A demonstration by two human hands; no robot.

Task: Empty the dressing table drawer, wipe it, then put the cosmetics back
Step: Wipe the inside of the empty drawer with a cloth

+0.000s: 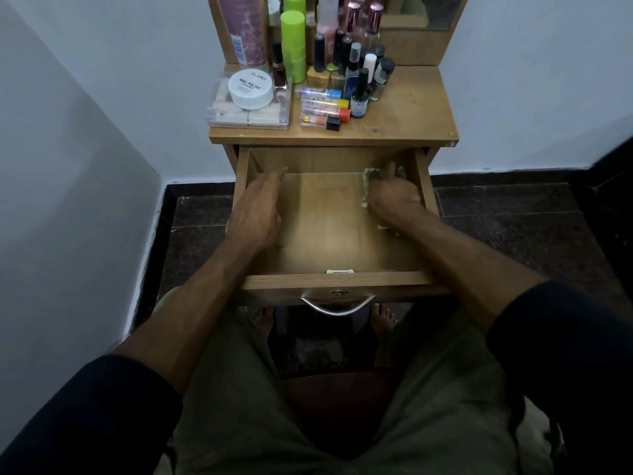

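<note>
Nearest me are my knees in olive shorts point(239, 406) and my dark sleeves, with my bare forearms reaching forward over the drawer's front board. That board carries a curved, shiny metal handle point(337, 308) and a small round lock just above it.

The drawer point(325, 231) is pulled out, a shallow box of smooth wood-grain laminate with a bare floor. My left hand point(255, 207) lies palm down inside it along the left wall, fingers held loosely together and stretched flat toward the far left corner, holding nothing. My right hand point(394, 197) is in the far right corner, pressed down on a pale, crumpled cloth point(371, 174); its fingers are bunched over the rag, which puffs out beyond them against the back wall and trails out under my wrist.

Beyond my fingers, above the drawer, the worktop point(411, 111) is the same brown laminate. Ahead of my left hand sits a clear rectangular plastic box point(246, 114) with a round white jar point(250, 89) printed NAIL POLISH on top of it. Just right of the box lie several small clear tubes point(323, 104) with blue, yellow and orange caps, on their sides. Behind them stands a cluster of small glass bottles point(356, 73) with dark caps, a tall lime-green cylinder point(293, 46) and a pink tube point(243, 29) leaning at the back, in front of the mirror frame.
</note>
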